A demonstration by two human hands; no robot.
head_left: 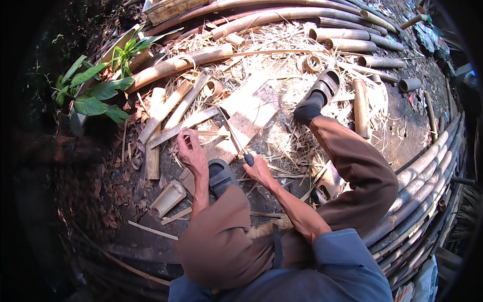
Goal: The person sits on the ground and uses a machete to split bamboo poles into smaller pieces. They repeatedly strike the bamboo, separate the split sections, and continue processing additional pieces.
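My right hand (259, 170) is closed round the dark handle of a long knife (248, 159). The narrow blade slants up and to the left over the boards on the ground. Left of it, my left hand (192, 155) has its thumb and fingers curled in a pinch at one end of a thin bamboo strip (214, 133). The strip's other end reaches close to the blade; whether they touch I cannot tell. Just beyond my left hand lies a flat split bamboo slat (193, 122). Wooden boards (241, 128) lie beneath the knife.
Pale shavings (282, 43) litter the ground. Long bamboo poles (292, 15) lie at the back, and more poles (422, 176) curve along the right. A short bamboo piece (169, 198) lies near my left sandal (221, 177). A leafy plant (90, 103) stands at the left.
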